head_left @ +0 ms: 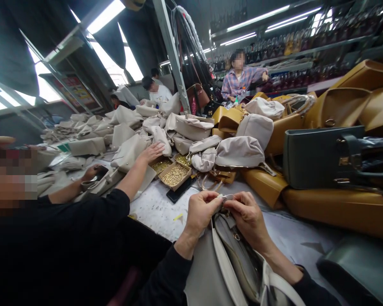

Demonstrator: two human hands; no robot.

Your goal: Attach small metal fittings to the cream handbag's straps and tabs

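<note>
A light grey handbag point(206, 263) stands at the table edge close to my body, its top open with a zip and metal fittings showing. Above that opening, my left hand point(200, 214) pinches one end of a narrow pale strap point(227, 197) between thumb and fingers. From the other side my right hand point(248, 216) grips the same strap, its fingertips almost meeting those of the left. Fingers cover most of the strap, so I cannot tell how it joins the bag.
Cardboard boxes of small gold metal pieces point(175, 174) sit ahead, beside a black phone point(178, 191). A co-worker's arm point(134, 178) reaches in from the left. Pale bags point(191, 127) pile up behind; mustard bags point(338, 208) and a dark green bag point(315, 157) lie right.
</note>
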